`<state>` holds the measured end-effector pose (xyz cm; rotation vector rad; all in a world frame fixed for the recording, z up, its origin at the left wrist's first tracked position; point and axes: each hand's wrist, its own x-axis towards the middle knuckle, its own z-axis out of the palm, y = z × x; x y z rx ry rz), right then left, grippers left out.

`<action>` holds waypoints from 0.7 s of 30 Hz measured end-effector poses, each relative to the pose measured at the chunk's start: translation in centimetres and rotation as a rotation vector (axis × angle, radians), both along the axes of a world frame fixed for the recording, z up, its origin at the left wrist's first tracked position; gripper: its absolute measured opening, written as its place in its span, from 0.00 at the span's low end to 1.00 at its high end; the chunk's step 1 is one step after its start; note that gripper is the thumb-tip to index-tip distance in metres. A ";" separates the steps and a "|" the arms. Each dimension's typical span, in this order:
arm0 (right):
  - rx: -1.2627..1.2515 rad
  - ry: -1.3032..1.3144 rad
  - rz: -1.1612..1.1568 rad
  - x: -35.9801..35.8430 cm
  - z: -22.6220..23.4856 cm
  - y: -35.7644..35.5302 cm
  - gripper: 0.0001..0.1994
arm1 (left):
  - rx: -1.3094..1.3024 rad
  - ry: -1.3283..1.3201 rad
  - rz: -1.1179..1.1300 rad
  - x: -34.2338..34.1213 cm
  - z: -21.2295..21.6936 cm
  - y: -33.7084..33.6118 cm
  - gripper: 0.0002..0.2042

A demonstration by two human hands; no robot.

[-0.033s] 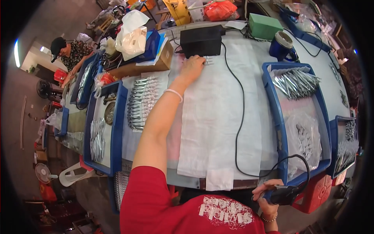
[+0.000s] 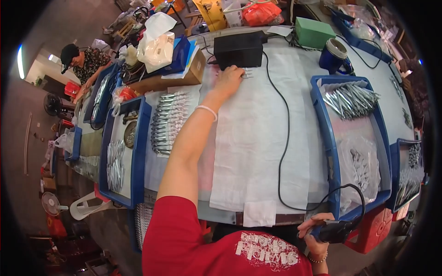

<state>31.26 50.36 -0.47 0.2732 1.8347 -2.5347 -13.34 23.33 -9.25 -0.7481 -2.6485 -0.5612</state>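
Zero real change since last frame, so work's no further along. Left hand point(image 2: 229, 82) is at metal bits point(image 2: 249, 73) beside the black box point(image 2: 238, 49), can't tell if fingers pinch; right hand's point(image 2: 314, 244) fingers wrap a dark tool point(image 2: 329, 231), well apart from it.

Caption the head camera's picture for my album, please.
At a white-covered workbench, the left hand reaches small pieces beside a black box; the right hand holds a corded tool.
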 end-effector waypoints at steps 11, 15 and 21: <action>0.045 -0.043 0.123 -1.9 -0.3 -0.3 0.25 | -0.070 -0.040 0.020 -1.1 0.0 -0.7 0.06; 0.018 -0.063 0.132 -1.8 -0.2 -0.5 0.25 | -0.029 -0.208 0.003 -1.8 0.2 -0.7 0.07; 0.003 -0.055 0.137 -0.7 0.2 -0.8 0.24 | -0.001 -0.334 -0.024 -1.6 0.2 -0.7 0.09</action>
